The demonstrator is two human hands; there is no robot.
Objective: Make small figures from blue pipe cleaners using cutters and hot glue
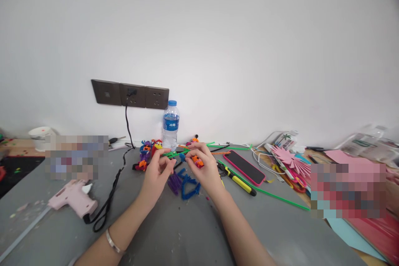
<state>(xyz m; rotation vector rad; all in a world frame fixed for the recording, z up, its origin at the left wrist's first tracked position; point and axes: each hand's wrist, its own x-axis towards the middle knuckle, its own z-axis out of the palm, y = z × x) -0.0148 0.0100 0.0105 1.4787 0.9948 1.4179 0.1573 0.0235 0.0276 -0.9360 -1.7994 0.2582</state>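
Note:
Over the middle of the grey table, my left hand (158, 171) has its fingers curled, with a green pipe cleaner (170, 155) between thumb and index finger. Facing it, my right hand (204, 168) pinches a small blue pipe cleaner piece (182, 157) at its fingertips. Below my hands lie a bent blue pipe cleaner shape (190, 189) and a bundle of purple pipe cleaners (175, 183). Small colourful pipe cleaner figures (145, 149) stand just beyond my left hand. An orange and pink figure (197, 161) is partly hidden behind my right fingers.
A water bottle (171, 124) stands against the wall. At left lies a pink glue gun (76, 199) with a black cord. To the right are a phone (245, 168), a yellow-black cutter (240, 183), a long green pipe cleaner (280, 198) and a pink paper fan (291, 160).

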